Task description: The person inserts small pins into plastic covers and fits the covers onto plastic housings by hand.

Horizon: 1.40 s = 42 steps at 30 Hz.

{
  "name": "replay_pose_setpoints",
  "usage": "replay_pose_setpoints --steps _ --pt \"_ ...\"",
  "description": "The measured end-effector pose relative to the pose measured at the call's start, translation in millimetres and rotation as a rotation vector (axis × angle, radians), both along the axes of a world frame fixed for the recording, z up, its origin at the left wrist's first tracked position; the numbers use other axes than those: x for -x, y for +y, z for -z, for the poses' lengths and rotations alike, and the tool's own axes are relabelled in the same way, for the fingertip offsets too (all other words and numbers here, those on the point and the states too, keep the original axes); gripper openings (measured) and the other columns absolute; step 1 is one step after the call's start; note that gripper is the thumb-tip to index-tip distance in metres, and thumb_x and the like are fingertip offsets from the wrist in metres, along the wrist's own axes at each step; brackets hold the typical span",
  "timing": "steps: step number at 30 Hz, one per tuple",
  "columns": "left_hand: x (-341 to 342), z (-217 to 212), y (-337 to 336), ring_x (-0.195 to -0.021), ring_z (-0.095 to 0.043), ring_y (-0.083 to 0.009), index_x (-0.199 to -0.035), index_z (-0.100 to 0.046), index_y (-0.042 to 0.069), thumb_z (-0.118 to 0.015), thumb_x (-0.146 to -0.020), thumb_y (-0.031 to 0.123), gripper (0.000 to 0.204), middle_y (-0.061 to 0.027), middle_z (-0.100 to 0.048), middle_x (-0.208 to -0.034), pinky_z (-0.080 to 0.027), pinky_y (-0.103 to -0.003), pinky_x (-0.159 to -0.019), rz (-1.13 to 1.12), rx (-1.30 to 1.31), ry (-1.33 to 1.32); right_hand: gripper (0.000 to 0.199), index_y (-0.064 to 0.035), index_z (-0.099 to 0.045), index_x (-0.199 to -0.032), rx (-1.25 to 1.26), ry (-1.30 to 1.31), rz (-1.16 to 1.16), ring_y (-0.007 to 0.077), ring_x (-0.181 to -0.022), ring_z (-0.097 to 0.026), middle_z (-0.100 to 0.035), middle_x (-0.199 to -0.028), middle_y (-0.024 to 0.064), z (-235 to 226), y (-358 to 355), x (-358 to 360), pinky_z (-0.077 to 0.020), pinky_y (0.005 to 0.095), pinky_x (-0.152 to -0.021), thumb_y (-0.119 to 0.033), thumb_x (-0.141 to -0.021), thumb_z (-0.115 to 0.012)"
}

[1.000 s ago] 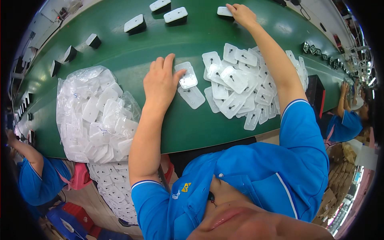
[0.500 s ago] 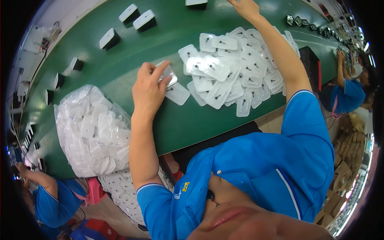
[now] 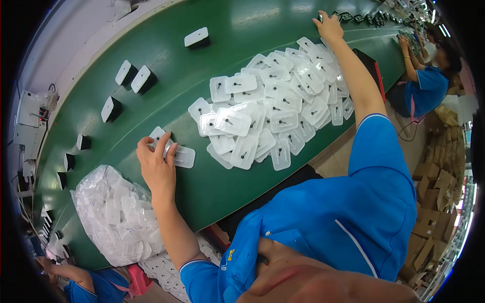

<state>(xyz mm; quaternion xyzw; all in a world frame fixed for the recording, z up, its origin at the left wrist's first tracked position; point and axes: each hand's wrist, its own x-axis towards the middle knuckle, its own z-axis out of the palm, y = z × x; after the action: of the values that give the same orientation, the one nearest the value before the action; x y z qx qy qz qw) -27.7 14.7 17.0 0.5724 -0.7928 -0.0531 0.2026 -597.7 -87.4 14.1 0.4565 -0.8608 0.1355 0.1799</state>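
Fingers of left hand flat on clear tray; right hand fingers unclear; bag w/ trays.

Cardboard boxes, wall control box

Tray pile blocks centre; belt beyond open.

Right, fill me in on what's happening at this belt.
A person in a blue shirt leans over a green belt. The left hand presses on a clear plastic tray lying flat on the belt. The right hand reaches far out, past a loose pile of trays, to the belt's far edge. A bag of trays sits left of the left hand. Small black boxes with white tops stand along the belt. Co-workers sit at both ends.
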Motion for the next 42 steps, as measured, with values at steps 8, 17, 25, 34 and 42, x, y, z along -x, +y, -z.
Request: replay_pose_setpoints --steps 8,17,25,34,42 --pt "-8.2 7.3 -12.0 -0.096 -0.046 -0.0295 -0.085 -0.06 0.008 -0.069 -0.073 0.016 0.018 -0.0111 -0.049 -0.109 -0.041 -0.037 -0.08 0.029 0.092 0.079 0.065 -0.0314 -0.036 -0.135 -0.156 -0.015 -0.031 0.0439 -0.113 -0.045 -0.046 -0.124 0.0239 19.4 -38.9 93.0 -0.0404 0.0474 -0.091 -0.059 -0.078 -0.052" --pt "-19.0 14.0 -12.7 -0.101 -0.047 -0.0336 -0.104 -0.048 0.003 -0.071 -0.069 0.009 0.043 -0.0153 -0.049 -0.11 -0.04 -0.04 -0.084 0.016 0.144 0.268 0.051 -0.0151 -0.051 -0.119 -0.149 0.002 -0.098 0.0357 -0.104 -0.054 -0.057 -0.112 0.0177 25.4 -49.5 60.1 -0.0448 0.0422 -0.085 -0.038 -0.075 -0.064" --pt "-24.4 8.3 -8.5 -0.097 -0.047 -0.0316 -0.118 -0.047 0.004 -0.072 -0.069 0.016 0.057 -0.0137 -0.049 -0.107 -0.04 -0.038 -0.084 -0.083 0.117 0.177 0.051 -0.016 -0.053 -0.12 0.006 0.024 -0.801 0.03 -0.102 -0.051 -0.054 -0.109 0.0122 -30.0 -64.5 -96.6 -0.0418 0.0382 -0.089 -0.015 -0.07 -0.062" --pt "-39.2 19.7 -16.2 -0.092 -0.048 -0.0282 -0.113 -0.05 0.003 -0.067 -0.07 0.008 0.047 -0.0101 -0.052 -0.097 -0.041 -0.038 -0.079 -0.046 0.175 0.201 0.043 -0.0059 -0.05 -0.114 -0.16 -0.579 -1.524 0.0251 -0.105 -0.047 -0.046 -0.109 0.0109 -53.6 -2.7 -344.8 -0.0369 0.0336 -0.094 -0.005 -0.073 -0.063" --pt "-38.4 22.5 -16.6 -0.094 -0.051 -0.0272 -0.111 -0.051 0.005 -0.065 -0.069 0.003 0.044 -0.0089 -0.055 -0.097 -0.042 -0.037 -0.077 -0.034 0.237 0.204 0.04 -0.0045 -0.046 -0.113 -0.392 -0.535 -1.419 0.0249 -0.101 -0.053 -0.054 -0.108 0.011 -19.9 4.5 -385.6 -0.0421 0.0327 -0.089 -0.007 -0.077 -0.063"
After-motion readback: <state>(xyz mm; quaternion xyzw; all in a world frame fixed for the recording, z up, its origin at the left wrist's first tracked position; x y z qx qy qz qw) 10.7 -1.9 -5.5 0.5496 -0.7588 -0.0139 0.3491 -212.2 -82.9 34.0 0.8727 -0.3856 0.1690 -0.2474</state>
